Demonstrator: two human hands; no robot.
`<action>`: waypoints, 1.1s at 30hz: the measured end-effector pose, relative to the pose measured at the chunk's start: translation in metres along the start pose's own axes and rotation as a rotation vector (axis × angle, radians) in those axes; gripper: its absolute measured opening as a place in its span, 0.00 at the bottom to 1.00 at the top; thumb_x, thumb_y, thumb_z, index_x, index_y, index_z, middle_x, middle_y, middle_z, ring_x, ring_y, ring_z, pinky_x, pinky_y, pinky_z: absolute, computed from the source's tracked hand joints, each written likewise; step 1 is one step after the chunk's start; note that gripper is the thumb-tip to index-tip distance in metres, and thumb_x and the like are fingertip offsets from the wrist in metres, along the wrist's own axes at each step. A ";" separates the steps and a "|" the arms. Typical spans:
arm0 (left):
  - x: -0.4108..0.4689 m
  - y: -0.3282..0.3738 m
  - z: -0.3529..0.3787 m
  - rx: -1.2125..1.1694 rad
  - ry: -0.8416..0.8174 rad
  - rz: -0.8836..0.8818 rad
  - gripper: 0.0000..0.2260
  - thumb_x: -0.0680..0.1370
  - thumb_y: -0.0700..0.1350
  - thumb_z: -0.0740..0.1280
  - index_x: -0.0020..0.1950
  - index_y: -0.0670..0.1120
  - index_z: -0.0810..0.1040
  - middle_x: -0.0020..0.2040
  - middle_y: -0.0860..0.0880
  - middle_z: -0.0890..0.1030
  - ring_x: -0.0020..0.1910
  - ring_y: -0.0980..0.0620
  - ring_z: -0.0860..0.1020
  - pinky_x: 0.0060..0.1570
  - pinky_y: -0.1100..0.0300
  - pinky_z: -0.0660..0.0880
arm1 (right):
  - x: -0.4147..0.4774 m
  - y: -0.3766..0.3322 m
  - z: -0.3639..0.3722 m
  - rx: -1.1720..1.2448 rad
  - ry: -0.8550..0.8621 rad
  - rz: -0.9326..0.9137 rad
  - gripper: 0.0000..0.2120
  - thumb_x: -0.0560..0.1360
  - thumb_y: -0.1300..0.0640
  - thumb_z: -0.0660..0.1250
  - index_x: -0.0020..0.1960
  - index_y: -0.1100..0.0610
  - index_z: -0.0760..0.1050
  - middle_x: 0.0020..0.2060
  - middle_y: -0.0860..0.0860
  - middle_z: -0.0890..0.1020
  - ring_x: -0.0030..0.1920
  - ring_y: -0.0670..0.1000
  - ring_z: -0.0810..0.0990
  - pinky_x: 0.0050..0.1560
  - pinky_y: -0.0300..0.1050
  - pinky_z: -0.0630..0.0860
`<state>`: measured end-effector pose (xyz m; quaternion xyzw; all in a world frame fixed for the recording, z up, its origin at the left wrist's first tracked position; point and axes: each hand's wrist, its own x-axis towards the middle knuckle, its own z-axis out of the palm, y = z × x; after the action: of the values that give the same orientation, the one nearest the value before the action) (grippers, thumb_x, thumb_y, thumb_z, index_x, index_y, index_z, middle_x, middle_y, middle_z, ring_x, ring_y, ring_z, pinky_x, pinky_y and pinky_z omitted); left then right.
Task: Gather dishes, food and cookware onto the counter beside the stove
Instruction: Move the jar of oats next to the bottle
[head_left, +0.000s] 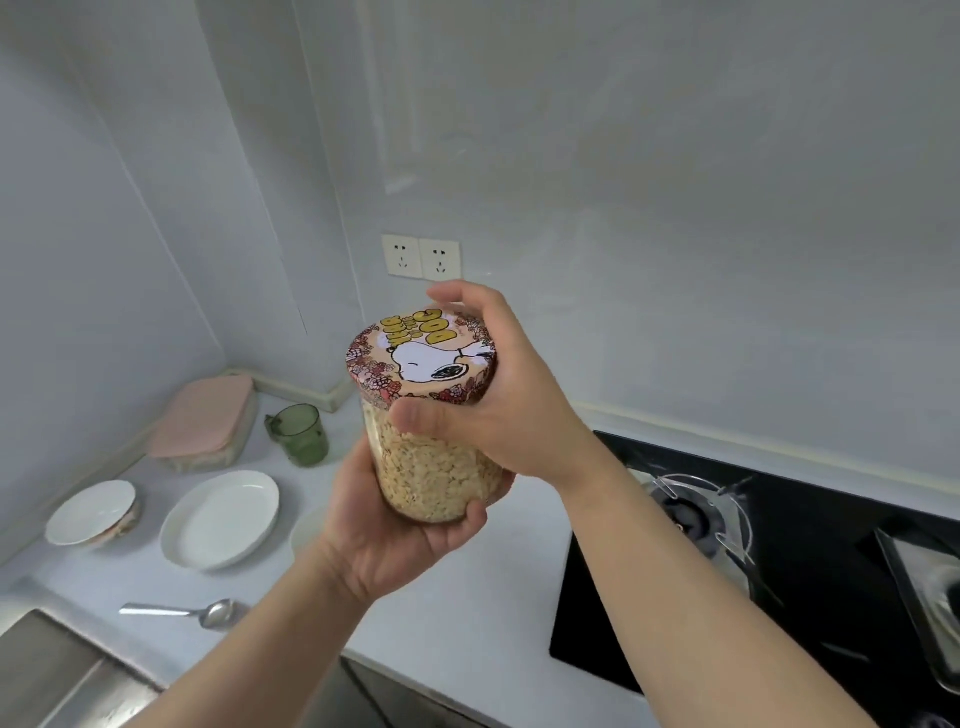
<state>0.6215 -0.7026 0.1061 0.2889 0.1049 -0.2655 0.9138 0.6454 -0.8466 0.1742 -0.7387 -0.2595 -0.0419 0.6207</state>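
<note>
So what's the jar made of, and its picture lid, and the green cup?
The jar looks like clear glass, maybe plastic: the pale grains show through its wall. Its lid looks like printed metal, with a thin rim. The green cup is see-through, so tinted plastic or glass; I cannot tell which.

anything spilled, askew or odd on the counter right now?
Nothing spilled or broken. Only oddity: the small white plate sits on top of a patterned dish rather than flat on the counter. A spoon lies loose near the sink. Held jar is closed.
</note>
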 end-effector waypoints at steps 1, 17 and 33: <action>-0.006 -0.006 -0.001 -0.005 0.012 -0.009 0.29 0.75 0.65 0.62 0.61 0.43 0.82 0.62 0.39 0.78 0.60 0.37 0.76 0.40 0.51 0.81 | -0.004 -0.002 -0.002 0.006 -0.032 -0.002 0.39 0.63 0.55 0.83 0.69 0.47 0.68 0.61 0.43 0.77 0.60 0.44 0.79 0.63 0.48 0.78; -0.066 -0.102 -0.005 -0.034 0.132 -0.030 0.23 0.78 0.60 0.59 0.52 0.45 0.85 0.55 0.40 0.82 0.53 0.39 0.77 0.44 0.49 0.77 | -0.137 -0.024 0.011 -0.005 0.144 0.127 0.29 0.60 0.65 0.84 0.56 0.51 0.78 0.55 0.47 0.82 0.53 0.45 0.82 0.54 0.40 0.78; -0.107 -0.236 0.040 0.107 -0.130 -0.595 0.23 0.75 0.60 0.62 0.56 0.45 0.86 0.60 0.42 0.83 0.57 0.40 0.79 0.64 0.43 0.68 | -0.325 -0.092 -0.007 -0.288 0.720 0.343 0.35 0.59 0.58 0.85 0.62 0.48 0.74 0.57 0.44 0.80 0.57 0.44 0.81 0.56 0.41 0.79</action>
<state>0.4050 -0.8442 0.0639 0.2755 0.1120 -0.5443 0.7844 0.3264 -0.9521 0.1335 -0.7886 0.1092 -0.2294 0.5600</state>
